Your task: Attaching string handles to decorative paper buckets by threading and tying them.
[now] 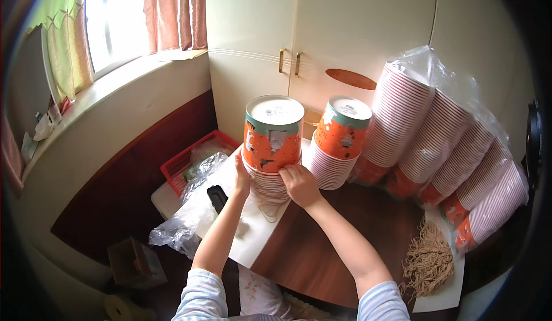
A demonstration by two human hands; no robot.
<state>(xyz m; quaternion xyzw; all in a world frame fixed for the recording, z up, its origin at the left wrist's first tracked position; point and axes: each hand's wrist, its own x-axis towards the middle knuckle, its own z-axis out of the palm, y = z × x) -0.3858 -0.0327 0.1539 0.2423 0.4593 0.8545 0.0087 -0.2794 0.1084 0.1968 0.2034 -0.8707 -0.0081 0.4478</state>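
A tall stack of upside-down paper cups (272,148), orange with a teal band and white base, stands in front of me on a white sheet. My left hand (242,174) grips its left side, thumb pointing up and the other fingers mostly hidden. On the right side, my right hand (300,184) has its fingers bent against the lower edge of the orange cup. Loops of thin beige string (269,199) hang around the white rims below. Whether string is between my right fingers cannot be made out. A second inverted cup stack (340,137) stands just to the right.
Clear-bagged cup stacks (440,131) lean along the right side. A bundle of beige strings (428,258) lies on the brown table (310,252). Left are crumpled plastic (178,229), a black object (217,197), and a red basket (172,171). A cardboard box (135,263) sits lower left.
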